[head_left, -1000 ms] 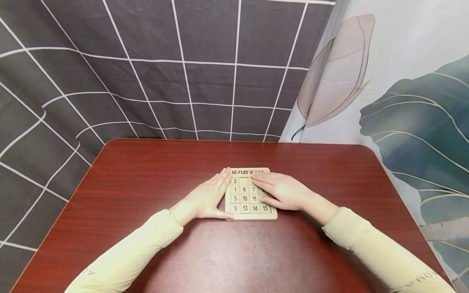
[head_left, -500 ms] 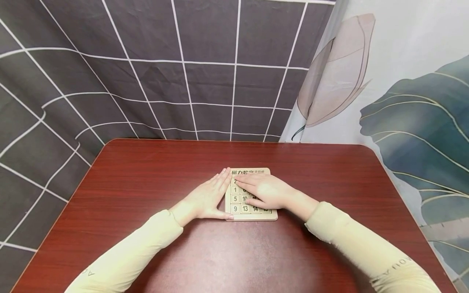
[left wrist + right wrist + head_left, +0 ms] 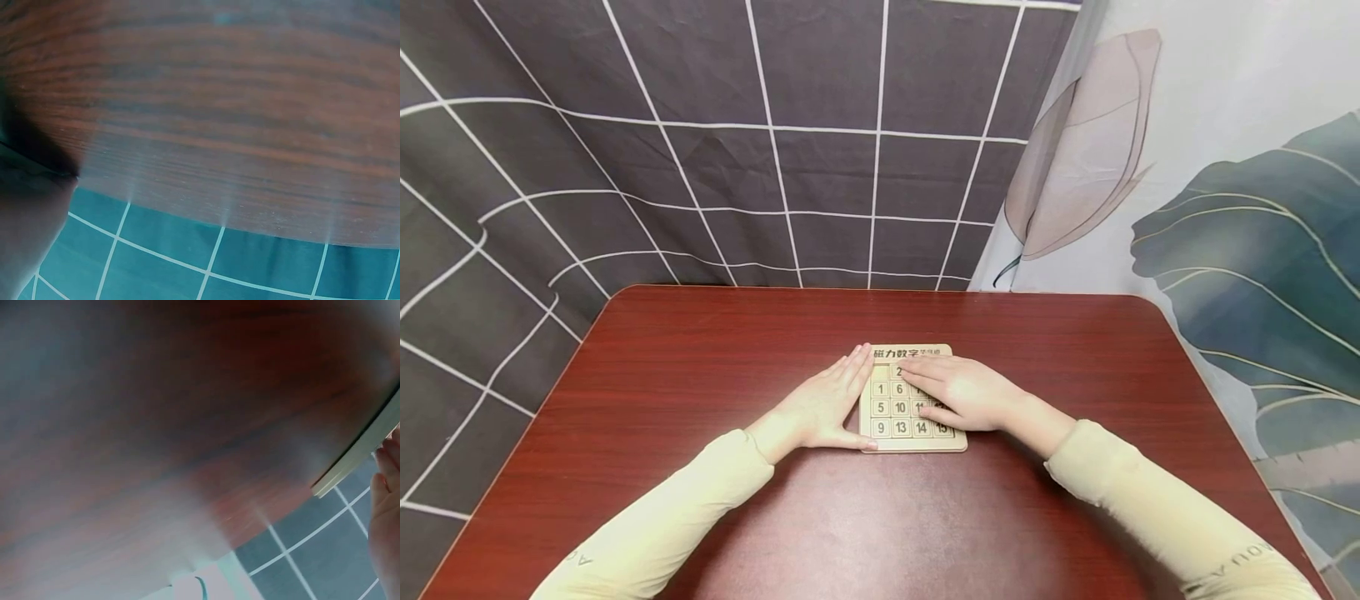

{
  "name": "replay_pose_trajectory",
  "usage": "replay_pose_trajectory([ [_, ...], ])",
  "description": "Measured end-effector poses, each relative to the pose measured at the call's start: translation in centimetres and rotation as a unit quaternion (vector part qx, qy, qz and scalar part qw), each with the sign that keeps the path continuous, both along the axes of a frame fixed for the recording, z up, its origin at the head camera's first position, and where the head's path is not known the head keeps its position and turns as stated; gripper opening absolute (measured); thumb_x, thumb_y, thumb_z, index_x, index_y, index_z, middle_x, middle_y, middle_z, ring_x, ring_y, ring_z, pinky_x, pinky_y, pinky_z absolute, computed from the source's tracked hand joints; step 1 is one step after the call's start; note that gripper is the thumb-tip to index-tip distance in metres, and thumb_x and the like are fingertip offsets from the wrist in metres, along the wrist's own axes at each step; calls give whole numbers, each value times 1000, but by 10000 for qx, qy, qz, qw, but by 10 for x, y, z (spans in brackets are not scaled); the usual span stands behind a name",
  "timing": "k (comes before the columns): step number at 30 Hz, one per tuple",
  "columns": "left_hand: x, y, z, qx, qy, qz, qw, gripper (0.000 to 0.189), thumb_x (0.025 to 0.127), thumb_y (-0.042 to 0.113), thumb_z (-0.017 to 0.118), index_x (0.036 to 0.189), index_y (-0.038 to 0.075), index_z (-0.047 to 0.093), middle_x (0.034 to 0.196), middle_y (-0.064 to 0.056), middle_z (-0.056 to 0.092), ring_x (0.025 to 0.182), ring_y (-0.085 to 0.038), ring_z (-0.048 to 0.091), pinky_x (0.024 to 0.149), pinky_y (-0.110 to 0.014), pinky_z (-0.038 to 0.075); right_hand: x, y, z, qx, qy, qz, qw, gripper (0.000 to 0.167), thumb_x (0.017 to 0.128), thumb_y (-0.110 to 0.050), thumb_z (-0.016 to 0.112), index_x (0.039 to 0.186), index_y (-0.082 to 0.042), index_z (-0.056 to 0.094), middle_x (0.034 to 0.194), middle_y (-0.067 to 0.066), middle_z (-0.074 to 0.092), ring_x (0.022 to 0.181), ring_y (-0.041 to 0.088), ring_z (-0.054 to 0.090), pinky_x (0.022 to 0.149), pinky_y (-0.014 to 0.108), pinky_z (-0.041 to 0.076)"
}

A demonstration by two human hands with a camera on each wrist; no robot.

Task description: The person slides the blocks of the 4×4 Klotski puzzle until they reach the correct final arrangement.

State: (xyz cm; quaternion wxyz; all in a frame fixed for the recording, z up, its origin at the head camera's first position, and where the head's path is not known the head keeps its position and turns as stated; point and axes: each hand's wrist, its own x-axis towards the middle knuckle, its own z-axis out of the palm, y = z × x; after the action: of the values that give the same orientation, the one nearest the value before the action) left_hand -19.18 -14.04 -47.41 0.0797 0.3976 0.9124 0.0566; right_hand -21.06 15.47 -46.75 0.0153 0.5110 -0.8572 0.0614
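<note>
A pale wooden sliding number puzzle (image 3: pixel 917 444) lies flat on the red-brown table, with Chinese characters printed across its top. Its top-left cell is vacant, and the number 2 tile (image 3: pixel 898 372) sits just right of that gap. My left hand (image 3: pixel 823 402) rests spread along the puzzle's left side, fingers at the upper corner and thumb at the lower one. Over the right part of the puzzle lies my right hand (image 3: pixel 973 392), fingers straight, fingertips at the 2 tile. It covers other tiles of the upper rows. In the right wrist view the puzzle's edge (image 3: pixel 356 456) shows beside the fingers.
The table (image 3: pixel 737 333) extends around the puzzle on all sides. Behind it hangs a dark curtain (image 3: pixel 820 167) with white grid lines, and at the right a pale leaf-patterned curtain (image 3: pixel 1210 217).
My right hand slid left across the puzzle, then back right a little. The 2 tile moved from the top-left cell one place right, so the gap is now top left. My left hand stayed put.
</note>
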Motion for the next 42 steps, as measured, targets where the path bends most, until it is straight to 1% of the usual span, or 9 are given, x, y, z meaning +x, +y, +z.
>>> replay_pose_trajectory([
  [5, -1, 0, 1, -66, -10, -19, 10000, 127, 89, 76, 66, 165, -12, 14, 176, -30, 10, 166, -40, 15, 136, -47, 23, 7, -11, 0, -220, 200, 453, 9985, 62, 102, -37, 67, 152, -1, 57, 157, 13, 59, 146, 28, 57, 122, 45, 48],
  [8, -1, 1, 2, -77, 5, -27, 10000, 127, 89, 76, 67, 165, -12, 15, 176, -30, 10, 166, -40, 15, 136, -47, 23, 11, -16, 1, -167, 237, 570, 9980, 61, 103, -37, 67, 152, -2, 56, 157, 13, 59, 146, 28, 57, 121, 45, 49],
  [13, -3, 1, 1, -92, -11, -25, 10000, 126, 89, 75, 67, 165, -12, 15, 175, -30, 10, 166, -40, 14, 136, -46, 22, 11, -21, -1, 38, 187, 490, 9986, 62, 103, -38, 65, 154, -4, 55, 158, 12, 58, 147, 26, 56, 123, 43, 47],
  [17, -3, 1, 1, -79, -4, -18, 10000, 126, 89, 75, 67, 164, -13, 16, 175, -30, 11, 166, -40, 15, 136, -46, 22, 5, -24, -1, 95, 111, 353, 9993, 62, 104, -39, 63, 154, -4, 55, 159, 12, 57, 148, 26, 55, 124, 43, 46],
  [22, -2, 2, 2, -40, -22, -14, 10000, 127, 88, 75, 68, 164, -13, 17, 175, -31, 12, 165, -40, 16, 136, -47, 23, -4, -27, 0, 146, -71, 131, 9998, 63, 106, -40, 62, 156, -3, 52, 162, 11, 53, 151, 27, 52, 127, 44, 42],
  [27, -2, 2, 1, -58, -73, -7, 10000, 127, 89, 75, 67, 165, -12, 15, 176, -30, 10, 166, -39, 14, 136, -46, 22, -6, -27, 1, 176, -157, 96, 9997, 63, 106, -39, 61, 156, -2, 52, 163, 12, 52, 152, 28, 50, 128, 44, 41],
  [31, -1, 2, 1, -61, -91, 18, 9999, 126, 89, 75, 67, 165, -12, 16, 176, -29, 10, 166, -39, 14, 136, -46, 22, 1, -25, 0, 17, 84, 323, 9994, 62, 105, -38, 63, 154, -2, 54, 161, 13, 54, 150, 27, 53, 126, 45, 44],
  [38, 0, 0, -1, -17, -54, 18, 10000, 127, 88, 75, 68, 165, -12, 16, 176, -29, 10, 166, -39, 15, 136, -47, 24, 25, -21, 1, -280, 481, 926, 9942, 62, 102, -37, 68, 150, 0, 58, 155, 14, 60, 144, 27, 59, 120, 43, 50],
  [42, 0, -1, -2, -42, -6, 0, 10000, 127, 89, 75, 67, 165, -12, 16, 176, -30, 10, 166, -39, 15, 136, -47, 24, 31, -19, 1, -325, 637, 1076, 9916, 63, 102, -40, 69, 149, 0, 59, 153, 14, 62, 142, 27, 61, 119, 42, 52],
])
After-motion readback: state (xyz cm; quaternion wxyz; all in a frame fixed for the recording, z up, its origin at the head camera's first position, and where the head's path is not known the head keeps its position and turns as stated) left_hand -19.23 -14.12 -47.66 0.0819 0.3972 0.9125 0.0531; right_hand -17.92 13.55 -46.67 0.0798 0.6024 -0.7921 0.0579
